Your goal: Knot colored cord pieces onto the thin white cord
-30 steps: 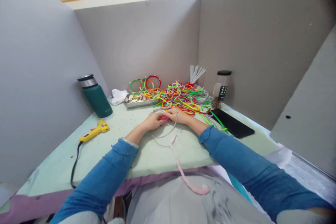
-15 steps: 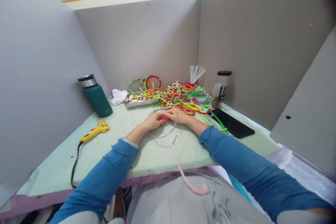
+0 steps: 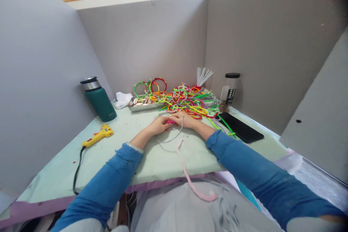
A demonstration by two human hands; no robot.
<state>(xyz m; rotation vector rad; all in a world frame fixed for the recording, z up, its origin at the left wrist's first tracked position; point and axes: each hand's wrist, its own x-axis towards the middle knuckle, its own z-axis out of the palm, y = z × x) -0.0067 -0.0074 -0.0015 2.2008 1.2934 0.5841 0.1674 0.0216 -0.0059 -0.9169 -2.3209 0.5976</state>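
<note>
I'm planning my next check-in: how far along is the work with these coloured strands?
Seemingly done: the closed rings by the metal tray. In hand: a small pink piece between left hand and right hand. Probably left: finishing that piece; many strands lie loose in the pile. How many are needed, I can't tell.

No text is legible: the faint lettering on the green flask [image 3: 100, 104], left of the fingers [image 3: 168, 124], and white marks on the clear jar [image 3: 224, 95], to their right, are too small.

Bright daylight from above; soft shadows, wide-angle stretching, dark upper-right corner.
</note>
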